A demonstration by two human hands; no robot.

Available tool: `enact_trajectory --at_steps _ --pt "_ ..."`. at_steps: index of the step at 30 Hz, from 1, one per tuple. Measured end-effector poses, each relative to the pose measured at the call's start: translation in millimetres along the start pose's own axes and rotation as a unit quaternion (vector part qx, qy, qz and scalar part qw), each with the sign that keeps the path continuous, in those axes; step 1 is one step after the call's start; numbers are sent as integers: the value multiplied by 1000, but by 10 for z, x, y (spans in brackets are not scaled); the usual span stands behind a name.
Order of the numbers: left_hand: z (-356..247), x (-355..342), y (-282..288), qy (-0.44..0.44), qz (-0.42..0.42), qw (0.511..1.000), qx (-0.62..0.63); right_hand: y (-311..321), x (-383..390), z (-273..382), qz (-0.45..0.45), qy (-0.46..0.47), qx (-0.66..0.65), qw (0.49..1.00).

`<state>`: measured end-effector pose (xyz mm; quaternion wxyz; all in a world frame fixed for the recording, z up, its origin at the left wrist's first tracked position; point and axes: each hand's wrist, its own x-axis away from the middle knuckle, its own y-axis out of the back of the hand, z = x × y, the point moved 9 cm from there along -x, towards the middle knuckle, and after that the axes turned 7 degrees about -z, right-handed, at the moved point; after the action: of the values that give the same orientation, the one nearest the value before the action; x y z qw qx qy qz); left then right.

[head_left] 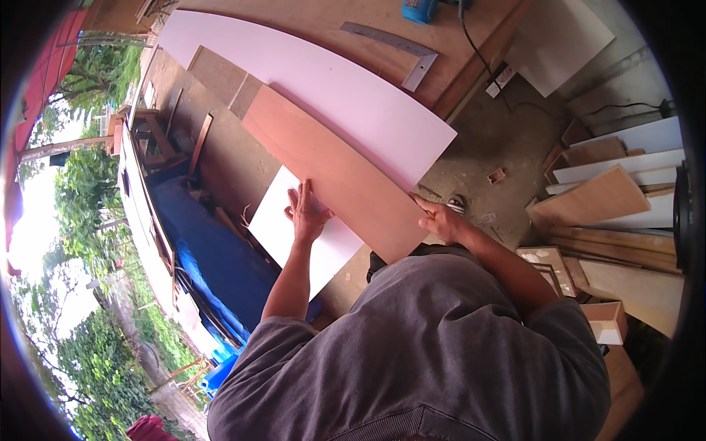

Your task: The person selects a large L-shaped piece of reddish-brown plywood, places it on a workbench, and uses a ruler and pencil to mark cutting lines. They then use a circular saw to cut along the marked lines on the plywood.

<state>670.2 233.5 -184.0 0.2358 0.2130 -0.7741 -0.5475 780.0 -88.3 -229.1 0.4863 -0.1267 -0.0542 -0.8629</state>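
A long brown board point(334, 173) stretches from my waist toward the workbench. It lies across a white panel point(331, 253), which shows on its left side. Fingers apart, my left hand point(307, 214) rests by the brown board's left edge, over the white panel. My right hand point(440, 220) is closed at the board's right edge, near my body. A small yellowish bit shows at its fingers, too small to name. Beyond the brown board, a long pale panel point(316, 73) with a curved-looking far edge lies along the workbench.
On the wooden workbench point(471, 29) are a metal square point(423, 66) and a blue power tool point(419, 10) with a dark cord. Stacked board offcuts point(596, 198) stand at the right. A blue tarp point(191, 228) covers something at the left. My shod foot point(457, 203) shows on the floor.
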Motion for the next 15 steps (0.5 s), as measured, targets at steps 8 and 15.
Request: enact_trajectory --at_steps 8,15 --pt "-4 -9 9 11 19 1000 4 7 -32 -76 9 -13 -8 1000" --pt "-70 1 45 2 11 1000 -5 34 -38 -26 4 -5 17 1000"
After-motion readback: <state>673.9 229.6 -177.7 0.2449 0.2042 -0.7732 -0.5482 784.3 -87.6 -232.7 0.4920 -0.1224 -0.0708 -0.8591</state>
